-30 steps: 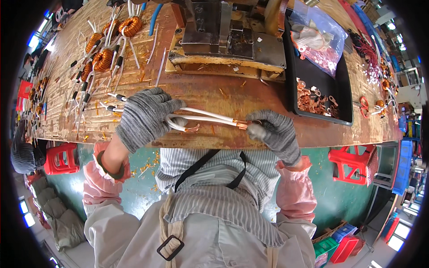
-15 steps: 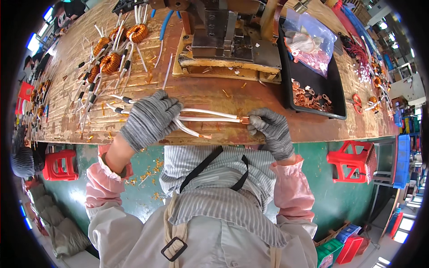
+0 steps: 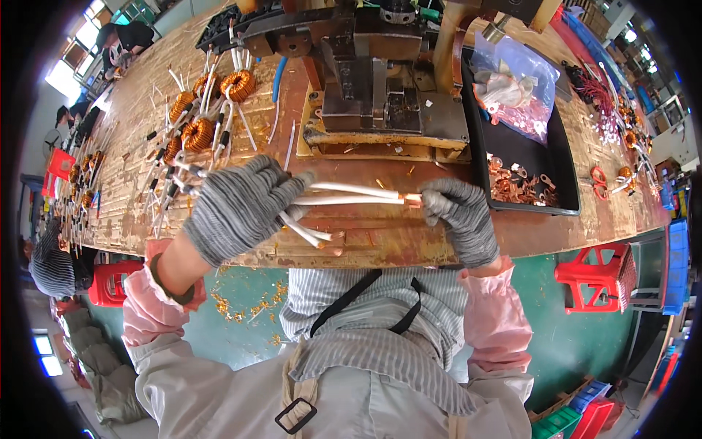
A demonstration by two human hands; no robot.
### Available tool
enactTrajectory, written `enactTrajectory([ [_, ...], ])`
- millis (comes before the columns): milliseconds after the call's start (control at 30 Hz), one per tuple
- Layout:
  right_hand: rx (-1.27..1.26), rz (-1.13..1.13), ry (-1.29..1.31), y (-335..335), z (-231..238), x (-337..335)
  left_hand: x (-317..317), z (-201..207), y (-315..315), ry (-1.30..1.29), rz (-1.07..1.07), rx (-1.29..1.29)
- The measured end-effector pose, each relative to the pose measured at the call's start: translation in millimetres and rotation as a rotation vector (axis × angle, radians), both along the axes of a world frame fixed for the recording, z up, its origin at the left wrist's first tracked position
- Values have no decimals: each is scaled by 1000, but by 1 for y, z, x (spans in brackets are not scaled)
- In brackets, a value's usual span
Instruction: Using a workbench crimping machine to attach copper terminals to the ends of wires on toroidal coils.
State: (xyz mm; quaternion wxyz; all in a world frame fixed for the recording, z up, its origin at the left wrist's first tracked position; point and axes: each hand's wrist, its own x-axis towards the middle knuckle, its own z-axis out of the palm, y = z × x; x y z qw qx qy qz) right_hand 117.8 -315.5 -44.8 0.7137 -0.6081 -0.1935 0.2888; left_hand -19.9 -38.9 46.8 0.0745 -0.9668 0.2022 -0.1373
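Gray knit gloves cover both hands over the wooden table [image 3: 351, 252]. My left hand [image 3: 245, 208] is closed around several white wires [image 3: 351, 193], its fingertips slightly blurred. Two of these wires run right, side by side, and meet at a copper-coloured end [image 3: 412, 202]. My right hand [image 3: 464, 219] pinches that end between thumb and fingers; whether it is bare strand or a lug I cannot tell. Other wire ends with bare copper [image 3: 322, 238] stick out below the left hand. Black-sleeved leads [image 3: 186, 170] show beyond its back.
Ahead stands a metal press [image 3: 387, 110] on a yellow base. Right of it, a black tray [image 3: 526, 197] holds copper lugs [image 3: 512, 183] and a plastic bag [image 3: 515, 88]. Copper-wound ring coils [image 3: 197, 135] lie at left. Red stools [image 3: 596, 278] stand beside the table; another person [image 3: 124, 44] sits far left.
My whole view has shifted, so table and press sit lower and farther right. My left hand has turned slightly over the wires. The right hand keeps its pinch at the copper end.
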Motion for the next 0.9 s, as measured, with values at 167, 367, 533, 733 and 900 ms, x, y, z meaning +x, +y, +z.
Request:
enactTrajectory([
  [167, 102, 28, -129, 33, 24, 33, 20, 30, 20, -47, 62, 83],
  [367, 96, 27, -72, 53, 36, 61, 48, 35, 47, -97, 32, 241],
  [533, 143, 110, 6, 58, 35, 79, 61, 34, 62, -31, 42, 303],
  [733, 138, 156, -41, 61, 29, 89, 70, 32, 71, -67, -14, 355],
  [900, 129, 157, -43, 65, 30, 92, 75, 28, 78, -43, -3, 361],
])
